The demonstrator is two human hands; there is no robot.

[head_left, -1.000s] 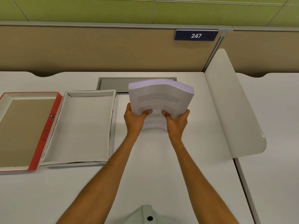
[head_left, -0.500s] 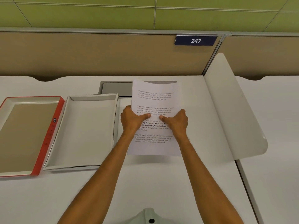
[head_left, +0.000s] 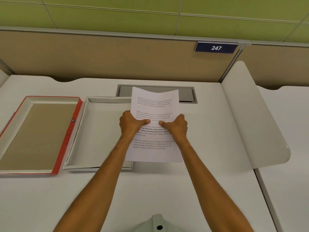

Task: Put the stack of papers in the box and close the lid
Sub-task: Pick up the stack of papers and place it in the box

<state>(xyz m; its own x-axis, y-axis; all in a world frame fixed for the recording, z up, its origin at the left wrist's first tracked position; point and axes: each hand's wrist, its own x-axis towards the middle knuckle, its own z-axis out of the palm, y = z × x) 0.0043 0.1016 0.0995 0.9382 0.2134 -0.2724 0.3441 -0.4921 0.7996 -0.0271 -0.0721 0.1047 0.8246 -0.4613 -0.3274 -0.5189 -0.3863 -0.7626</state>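
A stack of printed white papers [head_left: 154, 104] is held flat above the desk, its left edge overlapping the right wall of the open white box [head_left: 102, 131]. My left hand [head_left: 132, 123] grips the stack's left side with the thumb on top. My right hand [head_left: 175, 125] grips the right side the same way. The box stands empty at centre left. Its lid [head_left: 41, 133], red-edged with a brown inside, lies upside down to the left of the box.
A grey cable hatch [head_left: 185, 93] sits in the white desk [head_left: 167, 190] behind the papers. A white curved divider [head_left: 255, 118] stands on the right. A beige partition with a "247" sign [head_left: 216, 47] runs along the back.
The stack was tilted upright a second ago; it has been laid flat, face up, and has shifted left over the box's right edge. Both hands keep their grip.
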